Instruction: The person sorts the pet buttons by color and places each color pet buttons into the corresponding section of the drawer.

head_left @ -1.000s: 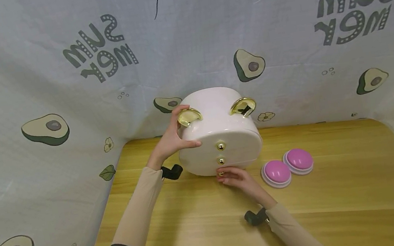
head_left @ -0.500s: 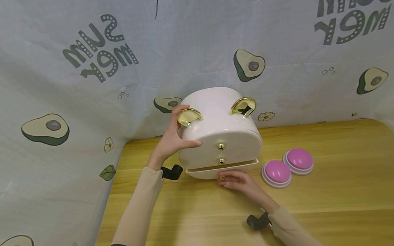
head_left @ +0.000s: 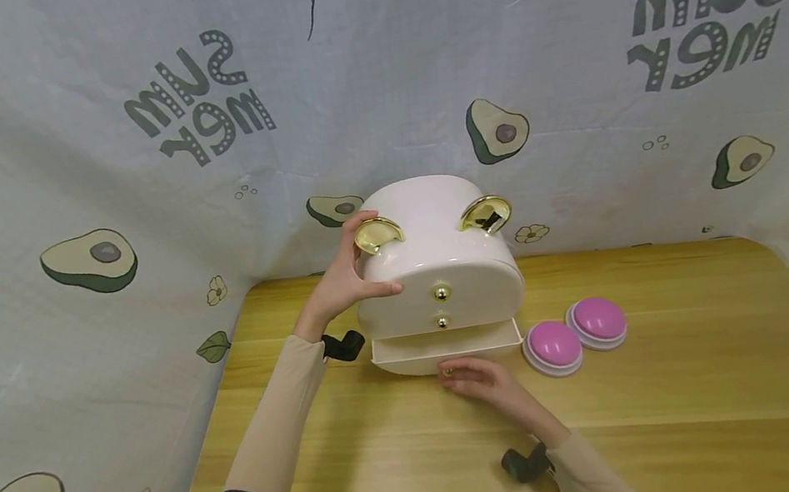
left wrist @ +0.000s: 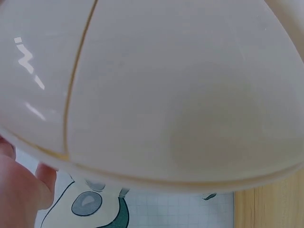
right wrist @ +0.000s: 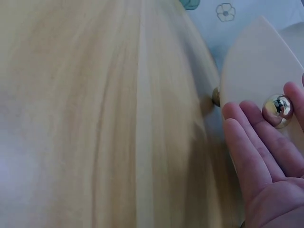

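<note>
A glossy white storage box (head_left: 426, 199) with two gold ears and gold knobs stands on the wooden table. Its bottom drawer (head_left: 404, 367) is pulled partway out, showing a pale inside. My left hand (head_left: 339, 285) holds the box's upper left side, thumb on the front face and fingers behind the gold ear (head_left: 378, 233). In the left wrist view the box's white front (left wrist: 175, 95) fills most of the picture. My right hand (head_left: 489, 388) pinches the drawer's gold knob (right wrist: 278, 110), with several fingers extended beneath it in the right wrist view.
Two pink push buttons (head_left: 556, 343) with white bases sit to the right of the box, close to the drawer's right corner. Behind the box hangs a pale curtain (head_left: 374, 97) printed with avocados. The wooden table (head_left: 685, 373) extends to the front and right.
The bottom drawer has gone from closed to partway out, sliding toward me with my right hand on its knob. My left hand has stayed on the box.
</note>
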Motion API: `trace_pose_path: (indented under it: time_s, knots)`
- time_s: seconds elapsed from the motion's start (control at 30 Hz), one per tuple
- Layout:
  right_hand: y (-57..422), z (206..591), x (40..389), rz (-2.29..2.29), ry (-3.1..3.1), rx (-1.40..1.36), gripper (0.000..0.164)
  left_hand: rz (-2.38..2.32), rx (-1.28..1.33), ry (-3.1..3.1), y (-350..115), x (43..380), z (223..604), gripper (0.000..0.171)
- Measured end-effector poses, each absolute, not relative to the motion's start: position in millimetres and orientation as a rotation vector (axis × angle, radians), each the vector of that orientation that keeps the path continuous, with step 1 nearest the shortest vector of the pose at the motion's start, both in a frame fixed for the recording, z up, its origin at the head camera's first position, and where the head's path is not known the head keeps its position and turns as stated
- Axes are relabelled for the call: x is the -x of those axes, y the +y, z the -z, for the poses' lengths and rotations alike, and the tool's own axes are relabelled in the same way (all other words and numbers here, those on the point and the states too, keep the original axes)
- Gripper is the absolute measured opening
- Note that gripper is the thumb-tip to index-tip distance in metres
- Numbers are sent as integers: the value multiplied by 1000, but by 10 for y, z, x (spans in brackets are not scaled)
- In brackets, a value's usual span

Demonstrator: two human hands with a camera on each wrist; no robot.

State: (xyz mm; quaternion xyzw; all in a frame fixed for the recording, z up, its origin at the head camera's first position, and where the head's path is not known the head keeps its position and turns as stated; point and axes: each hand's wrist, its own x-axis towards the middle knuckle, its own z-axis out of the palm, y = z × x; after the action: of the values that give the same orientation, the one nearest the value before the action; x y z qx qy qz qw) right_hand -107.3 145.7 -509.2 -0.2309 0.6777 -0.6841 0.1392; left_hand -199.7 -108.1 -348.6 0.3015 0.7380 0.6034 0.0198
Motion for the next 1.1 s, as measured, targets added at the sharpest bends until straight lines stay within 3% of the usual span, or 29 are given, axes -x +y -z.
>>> trace_pose_path:
  time_s: [0.47, 0.73, 1.1]
  knots:
    - [1464, 5090, 834, 1936, 1989, 640, 35, -1863, -921, 2310, -1074, 1979, 3480, 97]
    - [1480, 5112, 675, 1989, 1945, 762, 32, -1857, -912, 2322, -1061, 1980, 3470, 97]
    - [1478, 5125, 441, 2042, 1907, 872, 32, -1895, -947, 2303, -1094, 2155, 3716, 102]
